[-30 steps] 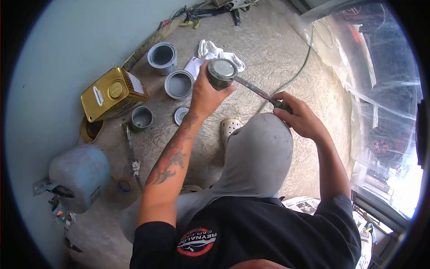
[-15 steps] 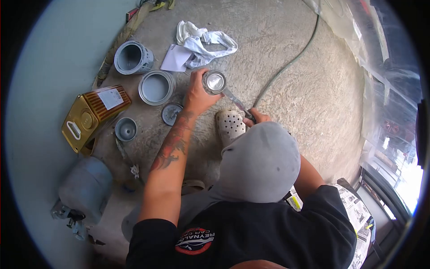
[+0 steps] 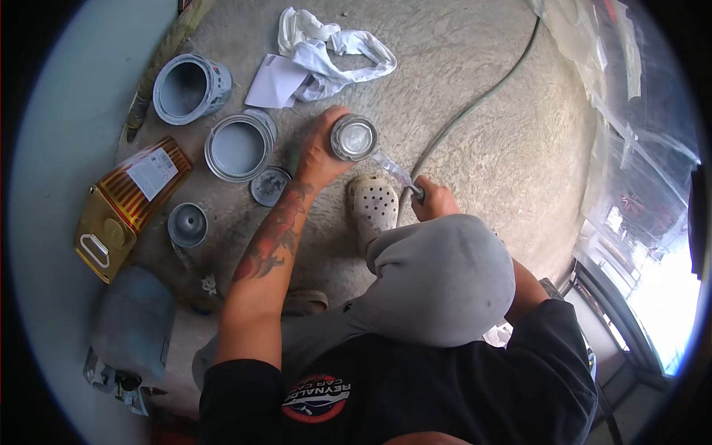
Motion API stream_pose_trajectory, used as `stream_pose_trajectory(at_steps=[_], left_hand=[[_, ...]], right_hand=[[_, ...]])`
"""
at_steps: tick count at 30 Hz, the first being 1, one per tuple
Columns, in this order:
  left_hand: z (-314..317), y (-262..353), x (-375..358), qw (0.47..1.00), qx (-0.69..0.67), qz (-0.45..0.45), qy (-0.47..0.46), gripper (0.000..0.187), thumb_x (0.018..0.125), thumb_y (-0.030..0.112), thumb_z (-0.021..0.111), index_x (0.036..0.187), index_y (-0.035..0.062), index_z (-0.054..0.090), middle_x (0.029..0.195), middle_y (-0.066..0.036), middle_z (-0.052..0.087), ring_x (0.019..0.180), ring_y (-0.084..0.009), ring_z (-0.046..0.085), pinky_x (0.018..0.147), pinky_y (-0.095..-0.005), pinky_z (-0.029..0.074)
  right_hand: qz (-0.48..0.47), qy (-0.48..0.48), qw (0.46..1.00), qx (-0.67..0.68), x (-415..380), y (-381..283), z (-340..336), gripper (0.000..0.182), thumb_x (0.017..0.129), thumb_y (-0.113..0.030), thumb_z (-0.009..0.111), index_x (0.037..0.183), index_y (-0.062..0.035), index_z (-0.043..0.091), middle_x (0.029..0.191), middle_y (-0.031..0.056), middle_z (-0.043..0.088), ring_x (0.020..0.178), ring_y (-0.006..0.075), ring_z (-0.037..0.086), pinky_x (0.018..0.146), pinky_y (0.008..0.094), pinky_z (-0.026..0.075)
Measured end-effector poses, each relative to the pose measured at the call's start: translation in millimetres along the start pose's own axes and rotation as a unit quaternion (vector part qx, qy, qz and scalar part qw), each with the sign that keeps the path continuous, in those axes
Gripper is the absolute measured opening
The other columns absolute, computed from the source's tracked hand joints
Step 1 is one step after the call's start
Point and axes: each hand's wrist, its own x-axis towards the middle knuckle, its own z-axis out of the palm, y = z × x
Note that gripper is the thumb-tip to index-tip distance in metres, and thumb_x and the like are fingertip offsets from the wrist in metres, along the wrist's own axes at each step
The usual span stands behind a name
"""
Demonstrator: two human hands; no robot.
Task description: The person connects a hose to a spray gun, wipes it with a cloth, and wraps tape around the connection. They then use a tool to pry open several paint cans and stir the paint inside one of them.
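My left hand is wrapped round a small metal can, seen from above with its silvery round top. In my right hand is a putty knife with a dark handle and a narrow, stained flat blade. The blade points up and left, its tip right at the can's lower right edge. Below the can is my light perforated clog on the concrete floor. Left of my left hand stand an open can of grey paint and a round lid smeared with grey.
Another open can and a gold rectangular tin stand at the left, near a grey cup and a grey tank. A white cloth lies ahead beside paper. A hose crosses the floor; plastic sheeting hangs right.
My view has shifted, so the cans on the floor sit further left. Both hands keep their hold, and the blade's tip stays at the small can's edge.
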Motion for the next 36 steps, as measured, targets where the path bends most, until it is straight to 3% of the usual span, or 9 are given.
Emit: stream_pose_trajectory(at_steps=[6, 11, 21, 23, 30, 32, 33, 35, 36], left_hand=[[5.6, -0.3, 2.2, 0.999, 0.02, 0.017, 0.026, 0.075, 0.065, 0.007, 0.088, 0.13, 0.0055, 0.052, 0.126, -0.018, 0.06, 0.119, -0.0389, 0.059, 0.102, -0.0429, 0.049], [6.4, -8.4, 0.2, 0.999, -0.002, 0.042, 0.018, 0.079, 0.064, 0.006, 0.088, 0.133, 0.0066, 0.05, 0.127, -0.017, 0.059, 0.119, -0.0369, 0.059, 0.102, -0.0423, 0.049], [8.0, -3.3, 7.4, 0.999, 0.042, 0.005, -0.026, 0.076, 0.064, 0.004, 0.085, 0.131, 0.0071, 0.05, 0.124, -0.016, 0.06, 0.116, -0.0374, 0.059, 0.099, -0.0428, 0.049], [7.9, -7.4, 6.5, 0.999, 0.032, 0.019, -0.018, 0.076, 0.064, 0.004, 0.084, 0.131, 0.0075, 0.05, 0.124, -0.015, 0.06, 0.116, -0.037, 0.06, 0.099, -0.0428, 0.049], [-2.6, 3.3, -0.5, 0.997, 0.049, -0.056, -0.03, 0.078, 0.063, 0.004, 0.085, 0.132, 0.0116, 0.051, 0.127, -0.014, 0.062, 0.12, -0.0358, 0.06, 0.099, -0.0418, 0.05], [-5.8, 10.9, 2.4, 0.995, 0.059, -0.066, -0.039, 0.078, 0.063, 0.005, 0.085, 0.133, 0.0125, 0.051, 0.128, -0.014, 0.062, 0.12, -0.0361, 0.06, 0.099, -0.0417, 0.05], [-8.1, 14.0, 2.4, 0.993, 0.067, -0.08, -0.049, 0.079, 0.063, 0.005, 0.085, 0.133, 0.0135, 0.051, 0.129, -0.014, 0.062, 0.12, -0.0364, 0.06, 0.098, -0.0416, 0.051], [-7.7, 17.9, 2.3, 0.993, 0.067, -0.089, -0.035, 0.078, 0.063, 0.006, 0.085, 0.133, 0.0136, 0.051, 0.128, -0.014, 0.062, 0.12, -0.0365, 0.059, 0.098, -0.0418, 0.051], [-5.9, 17.4, 1.1, 0.993, 0.061, -0.097, -0.024, 0.078, 0.064, 0.006, 0.085, 0.134, 0.0136, 0.051, 0.128, -0.014, 0.062, 0.12, -0.0366, 0.059, 0.098, -0.0419, 0.051]], right_hand=[[0.041, -0.036, 0.989, 0.135, -10.1, -16.5, -6.5, 0.017, 0.082, -0.007, 0.067, 0.097, -0.0012, 0.062, 0.073, 0.0157, 0.065, 0.067, 0.0287, 0.066, 0.066, 0.0399, 0.049], [0.04, -0.125, 0.963, 0.234, -11.2, -23.9, -17.0, 0.008, 0.082, 0.001, 0.062, 0.083, -0.0012, 0.055, 0.067, 0.0039, 0.048, 0.065, 0.011, 0.048, 0.061, 0.0334, 0.041], [0.049, -0.214, 0.897, 0.383, -11.7, -12.9, -4.1, 0.025, 0.081, 0.006, 0.063, 0.073, -0.0092, 0.045, 0.065, -0.0056, 0.042, 0.063, 0.0044, 0.04, 0.054, 0.0303, 0.032], [-0.026, -0.244, 0.873, 0.422, -6.3, 3.1, 12.3, 0.026, 0.083, 0.005, 0.063, 0.074, -0.0103, 0.045, 0.064, -0.0059, 0.041, 0.061, 0.0037, 0.039, 0.054, 0.0287, 0.031], [-0.045, -0.183, 0.909, 0.372, -6.0, 1.3, 14.4, 0.018, 0.082, -0.001, 0.066, 0.081, -0.0071, 0.049, 0.065, -0.0033, 0.041, 0.06, 0.0089, 0.044, 0.055, 0.0308, 0.036], [-0.115, -0.067, 0.955, 0.265, -1.4, 15.4, 26.3, 0.017, 0.083, -0.007, 0.071, 0.091, -0.0039, 0.056, 0.064, 0.0056, 0.054, 0.059, 0.0212, 0.059, 0.058, 0.0371, 0.044], [-0.118, -0.067, 0.955, 0.265, -1.8, 10.9, 20.1, 0.017, 0.083, -0.007, 0.071, 0.091, -0.0039, 0.056, 0.064, 0.0056, 0.054, 0.059, 0.0212, 0.059, 0.058, 0.0371, 0.044], [-0.038, 0.008, 0.992, 0.12, -4.5, -4.1, 2.1, 0.026, 0.085, -0.017, 0.073, 0.107, -0.0072, 0.063, 0.084, 0.0204, 0.071, 0.083, 0.0375, 0.071, 0.074, 0.0454, 0.054], [-0.074, 0.041, 0.991, 0.105, -1.9, -2.5, 3.9, 0.03, 0.086, -0.021, 0.075, 0.11, -0.0084, 0.061, 0.081, 0.0207, 0.071, 0.08, 0.0423, 0.069, 0.072, 0.0485, 0.055]])
